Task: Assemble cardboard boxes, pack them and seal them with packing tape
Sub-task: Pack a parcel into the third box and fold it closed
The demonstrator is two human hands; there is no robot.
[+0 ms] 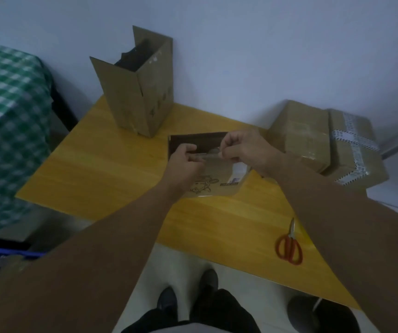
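Observation:
A small cardboard box (217, 183) with a printed drawing and a white label stands in the middle of the yellow table (97, 169), its dark inside showing at the far edge. Both hands are over its top. My right hand (243, 147) pinches a piece of clear packing tape (208, 155) between thumb and fingers. My left hand (186, 159) has its fingers curled on the tape's left end, against the box top. How much of the tape sticks to the box is hidden by my hands.
A tall open cardboard box (135, 97) stands at the table's far side. Two sealed boxes (306, 135) (356, 150) sit at the right. Red-handled scissors (289, 243) lie near the front right edge. A green checked cloth (6, 116) covers furniture on the left.

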